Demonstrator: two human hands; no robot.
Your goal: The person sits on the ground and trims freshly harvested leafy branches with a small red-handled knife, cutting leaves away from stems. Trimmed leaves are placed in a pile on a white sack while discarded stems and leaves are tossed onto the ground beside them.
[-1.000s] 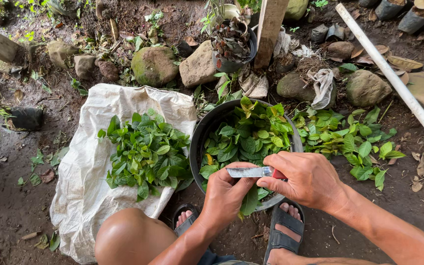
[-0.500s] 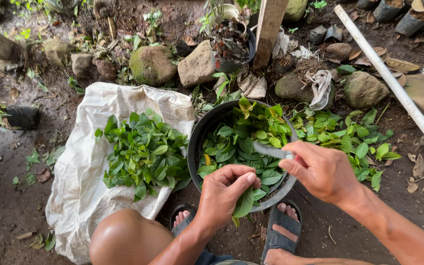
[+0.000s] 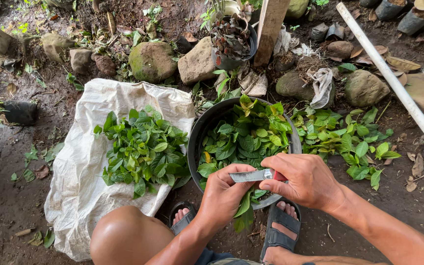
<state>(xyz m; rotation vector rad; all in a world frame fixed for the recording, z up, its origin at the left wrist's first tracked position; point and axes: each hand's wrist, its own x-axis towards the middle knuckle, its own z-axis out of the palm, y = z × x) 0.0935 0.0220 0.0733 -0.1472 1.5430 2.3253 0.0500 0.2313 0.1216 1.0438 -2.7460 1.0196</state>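
Right hand clamped on small knife, left hand pinching leafy cutting over the dark basin rim; best to slice away from the thumb, trimmings falling into basin.

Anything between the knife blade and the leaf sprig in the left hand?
Nothing visible. The right hand holds the knife with its blade lying against the left hand, which grips the leaf sprig hanging below the fist over the rim of the dark basin. Exact contact point is hidden by fingers.
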